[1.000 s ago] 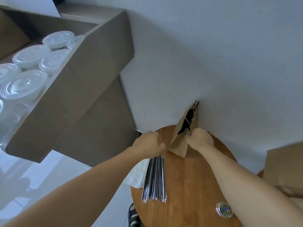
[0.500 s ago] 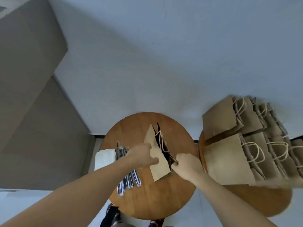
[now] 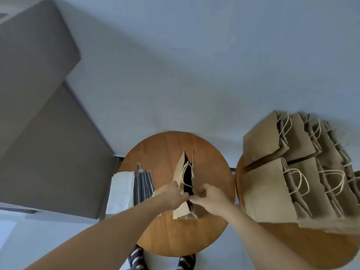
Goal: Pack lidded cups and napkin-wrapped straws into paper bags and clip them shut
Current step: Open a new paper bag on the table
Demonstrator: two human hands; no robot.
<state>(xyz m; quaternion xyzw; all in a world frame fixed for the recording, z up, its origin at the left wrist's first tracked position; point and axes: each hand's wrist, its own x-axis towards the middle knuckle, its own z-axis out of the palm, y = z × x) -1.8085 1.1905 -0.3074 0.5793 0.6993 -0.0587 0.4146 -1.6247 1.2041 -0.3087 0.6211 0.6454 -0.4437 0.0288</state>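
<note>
Head view, nearest first. Two striped slippers (image 3: 136, 259) show below the near edge of the round wooden table (image 3: 175, 236). Both forearms reach over this table. The left hand (image 3: 171, 193) pinches the left side of the paper bag (image 3: 178, 173) at the near end of its mouth, and the right hand (image 3: 211, 197) pinches the right side there, fingertips almost meeting. The bag stands upright at mid-table, its mouth narrowly parted and dark inside, with the cord handles showing. Contents cannot be told. Left of it lie wrapped straws (image 3: 143, 184) beside white napkins (image 3: 120, 190). On the right, a second table (image 3: 292, 246) carries overlapping rows of handled bags (image 3: 268, 191). A grey cabinet (image 3: 39, 114) and a pale wall (image 3: 194, 75) stand behind.
</note>
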